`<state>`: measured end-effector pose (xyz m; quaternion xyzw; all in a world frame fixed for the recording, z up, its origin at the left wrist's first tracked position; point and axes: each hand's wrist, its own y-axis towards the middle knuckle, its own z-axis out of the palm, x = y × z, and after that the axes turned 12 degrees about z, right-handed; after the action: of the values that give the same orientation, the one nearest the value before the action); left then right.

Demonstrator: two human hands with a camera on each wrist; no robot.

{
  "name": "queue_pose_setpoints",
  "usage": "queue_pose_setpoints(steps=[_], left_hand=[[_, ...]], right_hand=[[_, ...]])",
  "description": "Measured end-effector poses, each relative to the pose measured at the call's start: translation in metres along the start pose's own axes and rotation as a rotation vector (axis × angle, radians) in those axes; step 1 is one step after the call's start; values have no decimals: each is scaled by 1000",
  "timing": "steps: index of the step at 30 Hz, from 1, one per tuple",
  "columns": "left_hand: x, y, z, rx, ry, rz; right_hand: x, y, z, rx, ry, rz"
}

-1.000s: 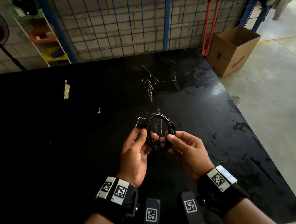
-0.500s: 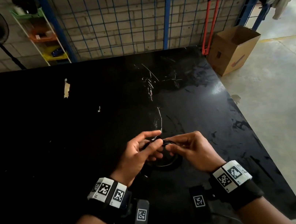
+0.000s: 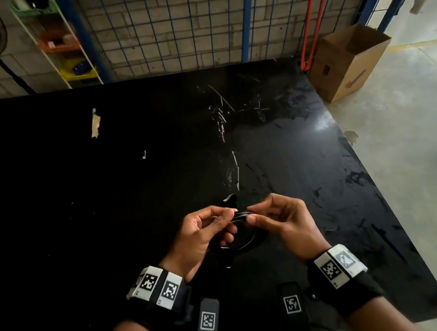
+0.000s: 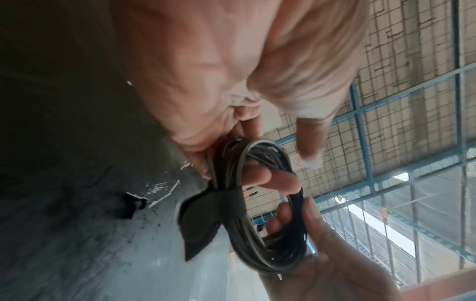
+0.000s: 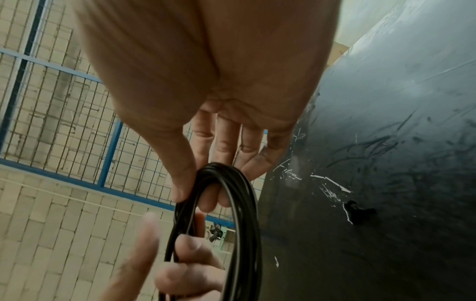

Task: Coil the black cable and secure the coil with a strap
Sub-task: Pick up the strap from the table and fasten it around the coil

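The black cable (image 3: 246, 239) is wound into a small coil that both hands hold just above the black table (image 3: 79, 228). My left hand (image 3: 225, 218) grips the coil's left side, with a finger hooked through the loop in the left wrist view. My right hand (image 3: 253, 215) pinches the right side between thumb and fingers (image 5: 219, 195). A dark strap (image 4: 226, 204) is wrapped round the coil (image 4: 273, 240), and its loose end (image 4: 198, 230) hangs free. In the head view the strap's end (image 3: 229, 200) pokes up behind my left fingers. The coil (image 5: 244, 224) hangs edge-on in the right wrist view.
The table's right edge (image 3: 386, 197) runs diagonally, with concrete floor beyond it. An open cardboard box (image 3: 349, 60) and red bolt cutters (image 3: 311, 15) stand past the far right corner. A wire fence (image 3: 176, 21) lines the back. A tape scrap (image 3: 95, 122) lies at the far left.
The coil stood upright with its opening facing me; it has since been lowered and tipped nearly flat. Both hands closed in on its near side, and the strap's end now pokes up.
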<state>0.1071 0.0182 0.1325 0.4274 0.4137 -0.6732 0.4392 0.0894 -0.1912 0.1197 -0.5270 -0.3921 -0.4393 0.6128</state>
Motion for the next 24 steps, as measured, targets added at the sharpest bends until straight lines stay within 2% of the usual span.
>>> queue_pose_setpoints(steps=[6,8,11,13,15,20,24], left_hand=[[14,-6,-14,-106,-9,-56],[18,-8,-20,-153,-11,-52],[23,-10,-27,-262,-24,-31],[26,-11,-32,-346,-36,-15],[29,-13,-37,-410,-41,-9],[34,-19,-49,-511,-90,-21],[37,-23,-53,-569,-112,8]], right_hand=[[-18,8,7,75,-60,82],[-22,15,9,61,-115,97],[-46,39,2,-82,-240,135],[-69,63,-6,-236,-436,193],[-85,88,-12,-320,-623,241],[-101,152,-4,-287,-988,297],[-113,189,7,-205,-1128,312]])
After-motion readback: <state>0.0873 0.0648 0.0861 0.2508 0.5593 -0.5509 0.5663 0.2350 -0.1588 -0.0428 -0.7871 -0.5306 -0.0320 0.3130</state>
